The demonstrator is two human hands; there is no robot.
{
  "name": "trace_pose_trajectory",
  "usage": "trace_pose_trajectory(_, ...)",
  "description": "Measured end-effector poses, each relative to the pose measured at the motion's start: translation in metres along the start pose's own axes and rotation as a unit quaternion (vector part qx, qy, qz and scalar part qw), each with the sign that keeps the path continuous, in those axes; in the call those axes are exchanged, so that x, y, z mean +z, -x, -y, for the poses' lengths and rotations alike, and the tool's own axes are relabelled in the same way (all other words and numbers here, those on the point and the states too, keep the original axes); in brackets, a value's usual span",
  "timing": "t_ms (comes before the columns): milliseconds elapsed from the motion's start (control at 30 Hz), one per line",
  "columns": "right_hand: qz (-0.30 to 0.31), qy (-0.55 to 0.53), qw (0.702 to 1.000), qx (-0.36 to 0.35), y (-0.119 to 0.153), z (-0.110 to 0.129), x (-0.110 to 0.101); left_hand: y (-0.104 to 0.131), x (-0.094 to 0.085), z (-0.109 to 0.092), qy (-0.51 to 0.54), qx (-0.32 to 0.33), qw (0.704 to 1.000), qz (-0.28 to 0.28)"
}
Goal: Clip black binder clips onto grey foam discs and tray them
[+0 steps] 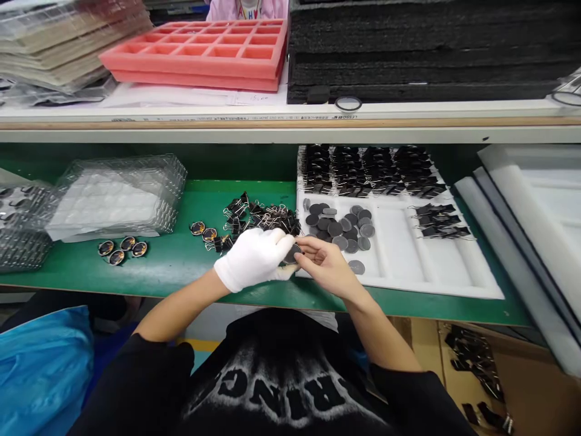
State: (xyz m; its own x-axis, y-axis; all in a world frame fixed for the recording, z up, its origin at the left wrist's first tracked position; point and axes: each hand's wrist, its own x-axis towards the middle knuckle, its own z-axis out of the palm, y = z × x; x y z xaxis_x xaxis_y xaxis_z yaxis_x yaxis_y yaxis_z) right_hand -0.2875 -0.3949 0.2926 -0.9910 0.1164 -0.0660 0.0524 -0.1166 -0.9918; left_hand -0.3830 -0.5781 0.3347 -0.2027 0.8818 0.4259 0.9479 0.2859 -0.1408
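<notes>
The hands meet over the near edge of the bench (172,266), the gloved left hand (255,259) and the bare right hand (327,265) both pinching one dark disc (292,254) between their fingertips. The disc sits directly between them, its face tipped partly upward; being round, it has no clear long axis. A heap of black clips (275,217) lies just beyond the left hand, toward the far edge of the bench, so that hand is nearer to it. The right hand is nearer to the pile of grey discs (334,229), which lies at the left end of the white tray (399,261), with one loose disc (356,267) near the tray's front edge. The gloved fingers cover much of the held disc, so its far rim is hidden, and I cannot tell whether a clip is also in the grip. Individual clips in the heap are hard to separate.
</notes>
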Motion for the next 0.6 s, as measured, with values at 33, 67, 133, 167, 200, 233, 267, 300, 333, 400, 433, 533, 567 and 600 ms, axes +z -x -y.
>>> trace_pose_trajectory(33,0.007,-0.021,1.000,0.015,0.001,-0.002,-0.002,-0.001,-0.001,0.007,0.027,-0.010,1.000,0.012)
trace_pose_trajectory(67,0.003,-0.048,0.998,0.027,0.002,-0.003,-0.005,-0.001,-0.001,0.019,0.052,-0.042,0.997,0.024)
trace_pose_trajectory(133,-0.021,-0.105,0.993,0.046,0.004,-0.007,-0.011,0.001,0.002,0.054,0.074,-0.169,0.982,0.047)
trace_pose_trajectory(167,-0.033,-0.129,0.990,0.054,0.005,-0.008,-0.013,0.003,0.004,0.075,0.059,-0.251,0.964,0.061)
trace_pose_trajectory(200,-0.043,-0.147,0.987,0.058,0.005,-0.009,-0.015,0.006,0.008,0.097,0.034,-0.320,0.943,0.086)
trace_pose_trajectory(233,-0.047,-0.158,0.984,0.060,0.006,-0.010,-0.016,0.008,0.013,0.117,0.021,-0.360,0.925,0.122)
trace_pose_trajectory(267,-0.045,-0.165,0.983,0.061,0.006,-0.011,-0.016,0.010,0.019,0.134,0.022,-0.366,0.916,0.159)
trace_pose_trajectory(300,-0.038,-0.170,0.983,0.060,0.006,-0.012,-0.016,0.011,0.025,0.147,0.029,-0.356,0.915,0.187)
trace_pose_trajectory(333,-0.028,-0.172,0.983,0.059,0.006,-0.012,-0.014,0.011,0.031,0.156,0.036,-0.335,0.918,0.211)
trace_pose_trajectory(400,-0.009,-0.172,0.983,0.059,0.006,-0.012,-0.011,0.010,0.042,0.162,0.035,-0.294,0.926,0.233)
trace_pose_trajectory(433,-0.004,-0.170,0.984,0.060,0.006,-0.012,-0.010,0.008,0.047,0.161,0.027,-0.282,0.929,0.237)
trace_pose_trajectory(533,0.002,-0.170,0.984,0.060,0.006,-0.012,-0.008,0.001,0.057,0.156,0.029,-0.262,0.934,0.243)
trace_pose_trajectory(567,0.003,-0.172,0.983,0.060,0.007,-0.012,-0.009,0.000,0.059,0.155,0.038,-0.257,0.933,0.247)
trace_pose_trajectory(600,0.003,-0.174,0.983,0.060,0.007,-0.012,-0.009,-0.001,0.060,0.155,0.047,-0.253,0.933,0.253)
